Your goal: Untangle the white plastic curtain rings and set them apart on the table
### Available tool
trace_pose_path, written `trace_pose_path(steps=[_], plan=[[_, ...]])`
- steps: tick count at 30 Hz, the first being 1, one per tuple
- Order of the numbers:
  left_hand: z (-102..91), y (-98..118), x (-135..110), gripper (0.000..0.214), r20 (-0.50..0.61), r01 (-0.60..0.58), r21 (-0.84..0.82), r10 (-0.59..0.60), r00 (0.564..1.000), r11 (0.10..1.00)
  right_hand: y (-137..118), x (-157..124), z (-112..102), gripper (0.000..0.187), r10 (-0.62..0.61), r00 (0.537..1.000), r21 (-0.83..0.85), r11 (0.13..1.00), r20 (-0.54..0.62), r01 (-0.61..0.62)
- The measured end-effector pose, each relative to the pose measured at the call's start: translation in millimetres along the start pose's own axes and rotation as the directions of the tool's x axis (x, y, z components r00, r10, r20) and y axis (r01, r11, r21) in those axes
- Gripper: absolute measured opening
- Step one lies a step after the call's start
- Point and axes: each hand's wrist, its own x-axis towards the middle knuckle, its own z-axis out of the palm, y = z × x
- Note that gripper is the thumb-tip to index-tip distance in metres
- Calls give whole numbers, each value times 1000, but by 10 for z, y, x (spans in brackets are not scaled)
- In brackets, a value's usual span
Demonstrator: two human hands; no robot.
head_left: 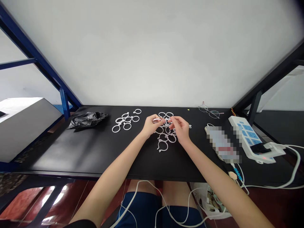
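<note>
My left hand (152, 125) and my right hand (180, 127) meet above the middle of a black table (95, 152), both pinching one white plastic ring (159, 120) between their fingertips. Under and around the hands lies a pile of several white rings (165, 139). A second group of several white rings (125, 121) lies to the left, apart from the hands.
A crumpled black plastic bag (88, 119) lies at the far left. Glasses (210, 111) rest near the wall at right. A phone (223, 144), a white power strip (249, 136) and cables (293, 171) occupy the right side. A grey box (21, 123) stands left of the table.
</note>
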Motion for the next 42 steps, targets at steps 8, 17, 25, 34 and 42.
trace_pose_path(steps=[8,17,25,34,42], plan=[[5,26,-12,32,18,37,-2,-37,999,999,0,-12,7,26,3,1000,22,1000,14,-3],[49,123,-42,38,31,119,-48,-117,993,992,1,-38,21,26,-30,997,-14,999,67,31],[20,69,-39,39,52,99,15,-99,994,995,-5,-78,25,23,-89,975,-127,985,205,117],[26,104,-55,36,108,108,42,-112,988,993,15,-65,33,23,-141,963,-189,964,228,186],[44,140,-57,34,121,146,79,-155,981,986,33,-66,25,20,-162,967,-202,958,197,202]])
